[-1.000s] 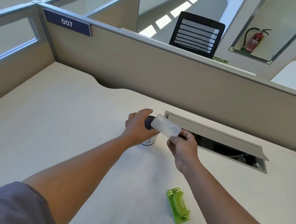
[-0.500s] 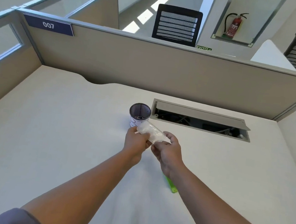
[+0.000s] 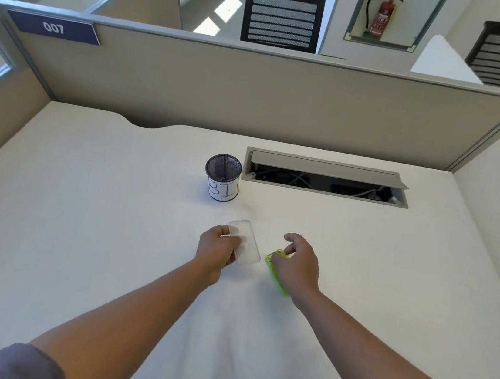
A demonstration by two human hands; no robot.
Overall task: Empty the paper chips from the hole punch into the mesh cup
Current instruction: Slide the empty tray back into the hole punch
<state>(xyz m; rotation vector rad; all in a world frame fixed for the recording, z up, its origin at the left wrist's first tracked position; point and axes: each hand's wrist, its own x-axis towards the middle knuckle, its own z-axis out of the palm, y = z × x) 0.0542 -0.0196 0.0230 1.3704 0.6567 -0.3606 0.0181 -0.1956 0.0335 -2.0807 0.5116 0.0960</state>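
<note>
A black mesh cup [image 3: 222,176] with a white label stands upright on the white desk [image 3: 78,230], and some bits lie at its bottom. My left hand [image 3: 216,253] holds the clear plastic chip tray [image 3: 245,242] of the punch, a hand's length in front of the cup. My right hand [image 3: 297,264] hovers over the green hole punch [image 3: 274,269], which lies on the desk; its fingers are curled and apart, covering most of the punch.
An open cable hatch [image 3: 326,177] is set into the desk just right of the cup. Beige partition walls [image 3: 255,94] close off the back and left. Office chairs and a fire extinguisher stand beyond the partition.
The tray has come back from over the cup toward me. My right hand has let go of it and moved right, over the green punch. My left hand alone holds the tray.
</note>
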